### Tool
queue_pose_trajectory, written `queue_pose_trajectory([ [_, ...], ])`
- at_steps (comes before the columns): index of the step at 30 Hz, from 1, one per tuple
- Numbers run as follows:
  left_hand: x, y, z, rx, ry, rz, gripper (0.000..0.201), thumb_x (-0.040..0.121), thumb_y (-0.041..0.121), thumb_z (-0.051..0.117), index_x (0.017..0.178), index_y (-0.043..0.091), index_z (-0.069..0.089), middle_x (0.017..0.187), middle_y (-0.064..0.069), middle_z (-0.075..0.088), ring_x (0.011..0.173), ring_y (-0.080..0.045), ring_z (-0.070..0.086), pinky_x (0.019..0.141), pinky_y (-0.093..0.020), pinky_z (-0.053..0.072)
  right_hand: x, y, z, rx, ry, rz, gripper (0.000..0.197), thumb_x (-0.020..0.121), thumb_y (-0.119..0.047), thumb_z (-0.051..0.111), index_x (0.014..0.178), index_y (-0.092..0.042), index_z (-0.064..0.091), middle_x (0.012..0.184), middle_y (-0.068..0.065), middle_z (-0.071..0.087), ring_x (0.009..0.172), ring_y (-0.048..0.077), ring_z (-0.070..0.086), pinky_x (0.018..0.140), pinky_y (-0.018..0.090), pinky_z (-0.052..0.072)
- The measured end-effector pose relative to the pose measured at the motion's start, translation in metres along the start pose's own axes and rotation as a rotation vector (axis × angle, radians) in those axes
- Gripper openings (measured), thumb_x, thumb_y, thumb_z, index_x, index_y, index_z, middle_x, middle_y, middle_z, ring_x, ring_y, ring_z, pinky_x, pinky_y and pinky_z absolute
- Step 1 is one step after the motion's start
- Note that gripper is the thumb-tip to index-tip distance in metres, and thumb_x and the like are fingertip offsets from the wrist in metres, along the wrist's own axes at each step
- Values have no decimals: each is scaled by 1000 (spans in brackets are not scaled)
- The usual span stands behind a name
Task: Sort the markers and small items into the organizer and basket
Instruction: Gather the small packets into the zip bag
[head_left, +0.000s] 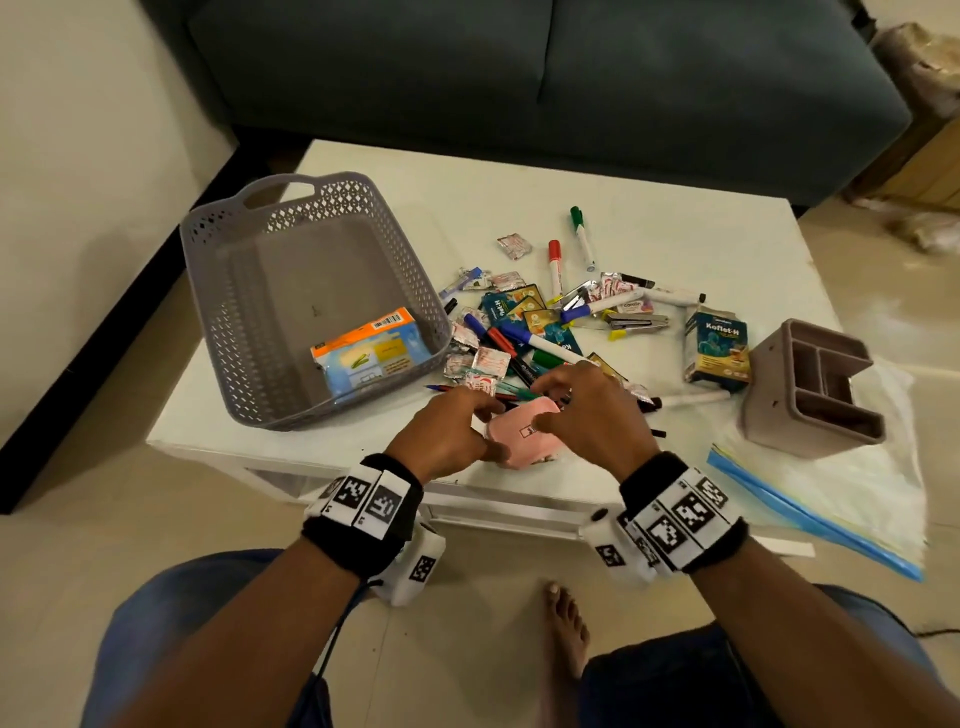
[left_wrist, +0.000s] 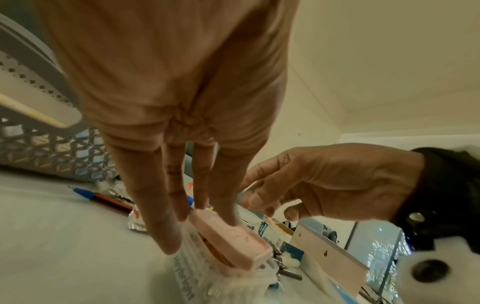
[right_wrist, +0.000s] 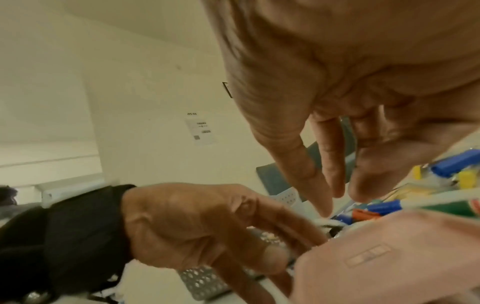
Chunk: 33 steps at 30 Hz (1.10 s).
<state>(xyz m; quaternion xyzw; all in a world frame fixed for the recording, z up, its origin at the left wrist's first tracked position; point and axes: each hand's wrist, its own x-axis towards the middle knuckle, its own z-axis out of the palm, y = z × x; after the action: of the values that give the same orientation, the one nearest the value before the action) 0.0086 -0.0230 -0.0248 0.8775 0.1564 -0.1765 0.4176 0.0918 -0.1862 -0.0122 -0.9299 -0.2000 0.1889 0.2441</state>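
A small pink box (head_left: 519, 431) lies at the white table's front edge, on top of a clear plastic packet (left_wrist: 184, 273). My left hand (head_left: 491, 434) pinches the pink box (left_wrist: 228, 236) from its left side, fingers on its far edge and thumb at the near edge. My right hand (head_left: 550, 405) hovers just over the box's right side with loosely curled fingers, holding nothing; in the left wrist view the right hand (left_wrist: 270, 205) is apart from the box. A grey basket (head_left: 218, 291) stands at the left and a brown organizer (head_left: 810, 389) at the right.
A heap of markers (head_left: 545, 332), foil sachets and a stapler (head_left: 636, 322) lies just beyond my hands. An orange-blue packet (head_left: 369, 353) rests in the basket. A Koflet-H carton (head_left: 719, 353) stands by the organizer, a zip bag (head_left: 831, 493) lies at the right, and a sofa stands behind.
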Motion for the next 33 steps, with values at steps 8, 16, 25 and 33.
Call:
queue_pose_trajectory([
  [8, -5, 7, 11, 199, 70, 73, 67, 71, 37, 85, 131, 24, 59, 127, -1, 55, 110, -22, 58, 84, -32, 44, -2, 5, 9, -169, -118, -45, 38, 82, -37, 74, 116, -23, 66, 114, -1, 68, 102, 19, 63, 73, 25, 38],
  [16, -5, 10, 13, 336, 48, 89, 68, 78, 35, 80, 139, 20, 53, 127, -4, 49, 108, -24, 56, 79, -30, 38, 11, 20, 11, -126, -184, -1, 38, 87, -30, 70, 125, -29, 65, 124, -2, 62, 93, 19, 67, 82, 30, 53],
  [25, -7, 8, 25, 460, 41, 99, 66, 88, 32, 70, 146, 18, 42, 142, -6, 43, 118, -31, 56, 99, -42, 47, 20, 34, 3, 149, -290, 191, 20, 78, -23, 82, 87, -13, 68, 84, 11, 72, 76, 28, 72, 77, 46, 61],
  [33, -8, 6, 28, 517, -11, 81, 65, 95, 25, 60, 151, 13, 28, 146, -12, 30, 105, -35, 60, 89, -40, 50, 17, 32, 17, 316, -237, 275, 21, 81, -15, 79, 85, -12, 59, 75, 10, 69, 63, 24, 72, 67, 38, 62],
])
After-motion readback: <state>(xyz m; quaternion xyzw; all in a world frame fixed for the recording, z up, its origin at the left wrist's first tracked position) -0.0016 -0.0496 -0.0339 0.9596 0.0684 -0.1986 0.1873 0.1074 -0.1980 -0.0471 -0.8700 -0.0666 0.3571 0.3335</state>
